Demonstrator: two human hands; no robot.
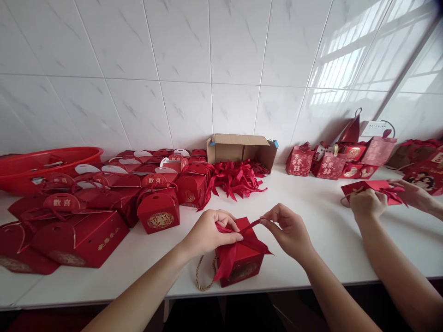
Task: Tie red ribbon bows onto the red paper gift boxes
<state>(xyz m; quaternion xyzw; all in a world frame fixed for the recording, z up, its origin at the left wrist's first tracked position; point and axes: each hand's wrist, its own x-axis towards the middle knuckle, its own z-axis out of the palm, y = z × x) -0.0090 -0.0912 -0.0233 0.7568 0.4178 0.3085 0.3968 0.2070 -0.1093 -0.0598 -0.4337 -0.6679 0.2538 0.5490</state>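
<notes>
A red gift box (242,272) with a gold oval on its front sits near the table's front edge. Red ribbon (226,263) lies across its top, with loose ends hanging over the front and right. My left hand (211,233) pinches the ribbon at the box's upper left, thumb on top. To the right, my right hand (285,228) pinches another stretch of the ribbon between thumb and forefinger, drawn out from the box's top. A twisted gold cord handle (204,276) loops onto the table at the box's left.
Many red gift boxes (83,235) crowd the left, before a red plastic basin (51,159). An open cardboard box (242,140) with a ribbon pile (237,177) stands by the wall. Small gift bags (330,165) stand at back right. At right, another person's hands (368,203) handle a red box (360,186).
</notes>
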